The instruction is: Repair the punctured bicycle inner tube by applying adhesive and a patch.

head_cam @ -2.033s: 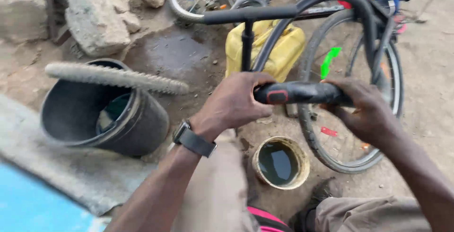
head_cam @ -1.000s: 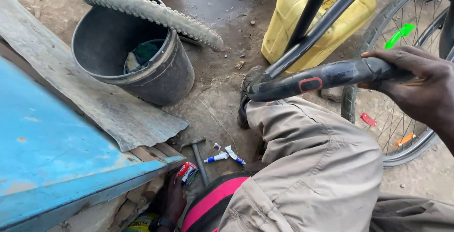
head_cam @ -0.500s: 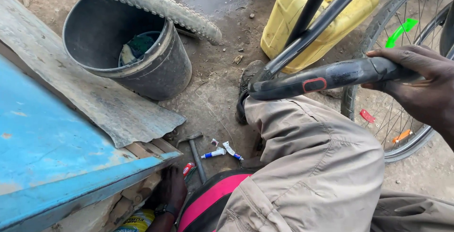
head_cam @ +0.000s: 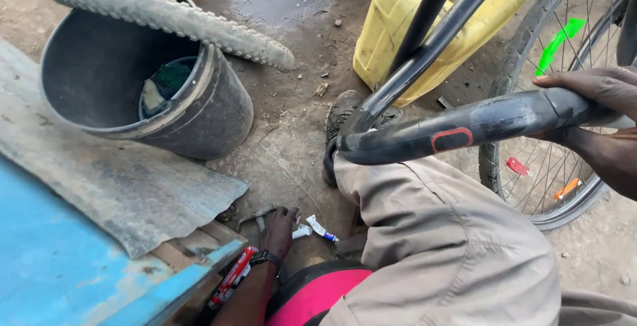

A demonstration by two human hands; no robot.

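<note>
Down low, close to the body, the left hand [head_cam: 279, 231] reaches to the ground beside the bent knee, a dark watch on its wrist. Its fingers press down among small things on the dirt: a grey metal tool [head_cam: 255, 216] and two little white tubes [head_cam: 313, 228], one with a blue tip. Whether the fingers have closed on anything, I cannot tell; they are bunched and turned away from the camera. A red packet [head_cam: 232, 277] lies just beside the forearm, under the edge of a blue board [head_cam: 60, 259] topped by a grey corrugated sheet [head_cam: 119, 186].

Over the tan trouser leg [head_cam: 444, 246], the right hand [head_cam: 597, 110] is wrapped around a black inner tube [head_cam: 458, 130] with a red-outlined patch mark, thumb on top, holding it level above the knee. A dark shoe [head_cam: 342, 117] sits on the ground just below the tube's end.

Further out, a black bucket [head_cam: 199, 117] stands on the dirt with a knobbly tyre [head_cam: 166, 14] laid across its rim. To the right, a yellow jerrycan [head_cam: 405, 20] stands behind the bicycle frame tubes [head_cam: 431, 37], and a bicycle wheel [head_cam: 537, 166] with coloured spoke reflectors sits beyond the right hand.
</note>
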